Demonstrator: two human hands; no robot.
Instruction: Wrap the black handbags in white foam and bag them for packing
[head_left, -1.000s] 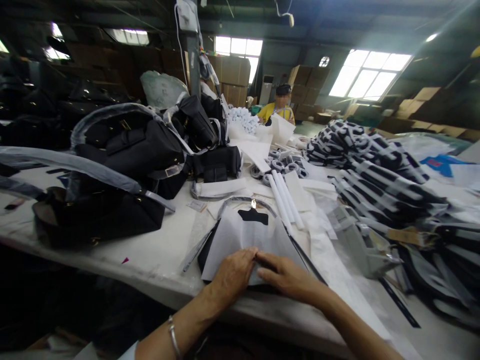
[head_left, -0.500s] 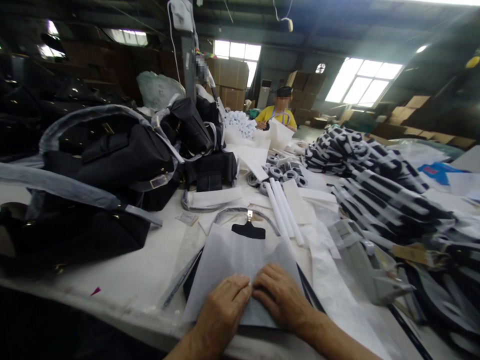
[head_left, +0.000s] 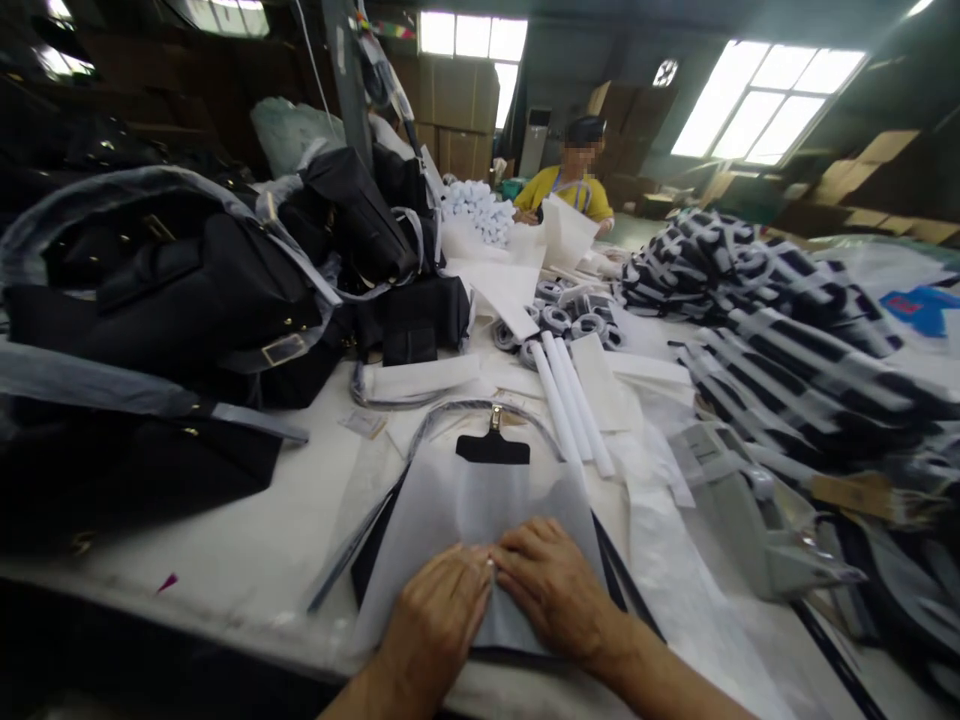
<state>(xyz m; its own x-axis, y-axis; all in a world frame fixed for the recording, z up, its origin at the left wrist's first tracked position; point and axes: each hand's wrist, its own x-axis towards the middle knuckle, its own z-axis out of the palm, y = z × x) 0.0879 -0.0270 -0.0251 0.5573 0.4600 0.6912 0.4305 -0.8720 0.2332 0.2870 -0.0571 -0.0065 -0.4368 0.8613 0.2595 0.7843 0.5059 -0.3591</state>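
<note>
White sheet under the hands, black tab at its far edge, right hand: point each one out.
White sheet (head_left: 484,500): head view, on its bare surface above the fingers.
Black tab (head_left: 493,450): head view, on its wide part below the metal clasp.
Right hand (head_left: 556,582): head view, on its back.

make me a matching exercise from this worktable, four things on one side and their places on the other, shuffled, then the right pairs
Things
1. white sheet
2. white rolls
3. pink scrap
4. black tab

Places
A. near the table's front edge, on the left
B. under the left hand and right hand
C. at the sheet's far edge
D. side by side, right of the tab

Pairs: 1-B, 2-D, 3-A, 4-C
</note>
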